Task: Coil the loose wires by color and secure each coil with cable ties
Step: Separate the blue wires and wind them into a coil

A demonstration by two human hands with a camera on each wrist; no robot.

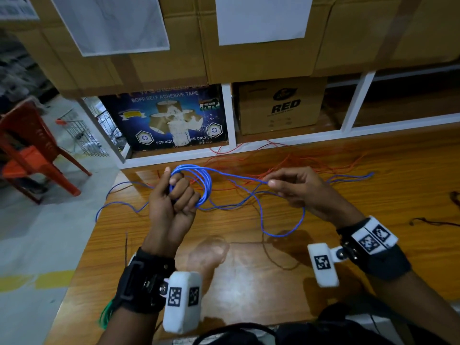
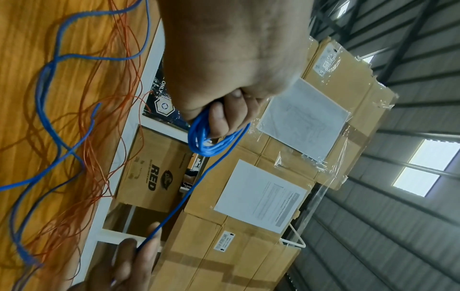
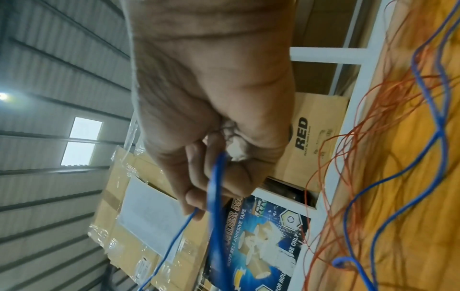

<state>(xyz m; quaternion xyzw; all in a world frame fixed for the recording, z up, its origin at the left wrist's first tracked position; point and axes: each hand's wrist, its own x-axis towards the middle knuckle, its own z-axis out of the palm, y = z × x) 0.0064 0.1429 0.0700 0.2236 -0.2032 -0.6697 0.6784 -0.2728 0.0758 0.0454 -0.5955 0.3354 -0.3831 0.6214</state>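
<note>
Above the glossy orange-brown wooden desk (image 1: 249, 270), left hand (image 1: 174, 202) fingers grip the thin blue wire coil (image 1: 202, 185), right hand (image 1: 296, 189) pinches its tail; risk: tail snags the loose thin red wires (image 1: 286, 160), dragging them in.
</note>
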